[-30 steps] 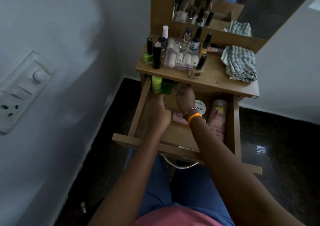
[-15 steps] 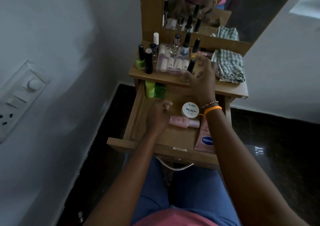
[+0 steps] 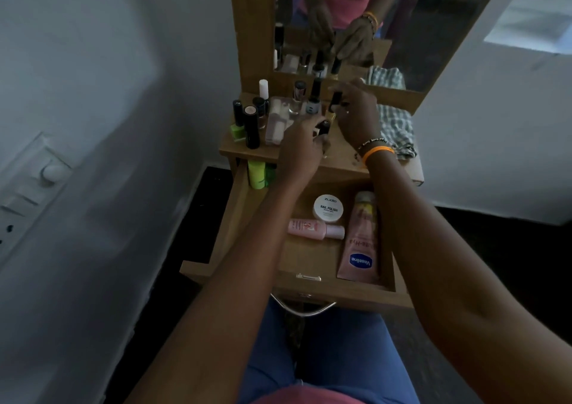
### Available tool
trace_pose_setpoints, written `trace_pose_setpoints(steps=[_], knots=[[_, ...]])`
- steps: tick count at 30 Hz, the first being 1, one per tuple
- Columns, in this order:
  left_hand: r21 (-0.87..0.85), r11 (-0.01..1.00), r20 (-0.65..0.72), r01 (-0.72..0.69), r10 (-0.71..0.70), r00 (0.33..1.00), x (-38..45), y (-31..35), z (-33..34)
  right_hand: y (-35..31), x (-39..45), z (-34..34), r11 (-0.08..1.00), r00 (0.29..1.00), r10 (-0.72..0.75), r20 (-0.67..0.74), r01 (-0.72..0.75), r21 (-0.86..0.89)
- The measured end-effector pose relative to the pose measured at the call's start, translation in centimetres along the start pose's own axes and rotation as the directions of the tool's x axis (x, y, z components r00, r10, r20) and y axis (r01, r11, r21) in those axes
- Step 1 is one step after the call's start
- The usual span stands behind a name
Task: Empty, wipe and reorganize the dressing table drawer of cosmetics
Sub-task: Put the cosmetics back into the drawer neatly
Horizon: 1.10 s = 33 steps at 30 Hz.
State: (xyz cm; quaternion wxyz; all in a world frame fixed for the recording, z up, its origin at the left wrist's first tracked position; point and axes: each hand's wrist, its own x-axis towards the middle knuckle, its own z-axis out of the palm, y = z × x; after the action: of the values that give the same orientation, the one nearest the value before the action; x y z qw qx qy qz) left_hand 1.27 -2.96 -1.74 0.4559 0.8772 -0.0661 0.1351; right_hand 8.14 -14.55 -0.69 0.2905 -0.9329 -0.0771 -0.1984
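Emptying underway, not finished. Landmark: the open drawer (image 3: 235,218), pulled out toward your lap.

Still inside the drawer: a white nail polish remover jar (image 3: 328,207) near the back; a small pink bottle (image 3: 315,229) lying on its side just in front of the jar; a pink Vaseline tube (image 3: 360,239) flat along the right wall; a green tube (image 3: 257,173) and something darker green beside it at the back left corner, half under the tabletop. Four or five pieces left to lift out, by your count from here.

Above the drawer, on the tabletop (image 3: 266,153): a cluster of nail polish bottles (image 3: 312,100), a black lipstick tube (image 3: 251,128) and a clear case (image 3: 277,122) at the left and middle. These look like what you have cleared so far.

Your left hand (image 3: 301,147) is over the tabletop's front edge, fingers curled around a small dark-capped bottle (image 3: 322,128), seemingly setting it down. Your right hand (image 3: 356,116) is farther back, fingertips pinching another dark-capped bottle (image 3: 335,102); blurred, so the grip is a best reading.

The checked cloth (image 3: 396,122) lies on the tabletop above the drawer's right side, untouched. Wiping and reorganizing not yet begun.
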Motion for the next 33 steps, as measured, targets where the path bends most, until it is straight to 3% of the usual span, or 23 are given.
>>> trace_pose_setpoints(steps=[3,6,10,13,18,23,33], knots=[[-0.025,1.000,-0.052,0.007,-0.008,0.999,-0.6,0.3,-0.7,0.3,-0.7,-0.9,1.000,0.997,0.028,-0.070,-0.027,0.004],[-0.074,0.997,-0.100,0.003,-0.010,0.995,-1.3,0.5,-2.0,0.0,-2.6,-2.2,0.991,0.983,0.077,-0.165,-0.058,0.118],[-0.091,0.992,-0.088,0.089,-0.097,0.991,-4.0,-0.4,-4.6,-1.7,-6.9,-3.3,0.979,0.971,0.050,-0.232,-0.001,0.205],[-0.088,0.985,-0.100,0.151,-0.160,0.982,-7.3,-2.0,-6.1,-3.1,-11.0,-2.7,0.970,0.988,0.040,-0.151,-0.002,0.244],[0.068,0.950,-0.049,0.303,-0.301,0.953,-10.7,-5.4,-7.2,-5.4,-15.8,0.8,0.942,0.997,0.051,0.066,-0.070,0.327],[0.232,0.906,0.038,0.355,-0.373,0.927,-12.6,-6.8,-8.4,-7.0,-18.2,4.1,0.934,0.948,0.123,0.293,-0.210,0.289],[0.283,0.874,0.095,0.396,-0.437,0.895,-14.9,-8.6,-8.4,-8.0,-19.3,5.2,0.971,0.910,0.022,0.415,-0.118,0.206]])
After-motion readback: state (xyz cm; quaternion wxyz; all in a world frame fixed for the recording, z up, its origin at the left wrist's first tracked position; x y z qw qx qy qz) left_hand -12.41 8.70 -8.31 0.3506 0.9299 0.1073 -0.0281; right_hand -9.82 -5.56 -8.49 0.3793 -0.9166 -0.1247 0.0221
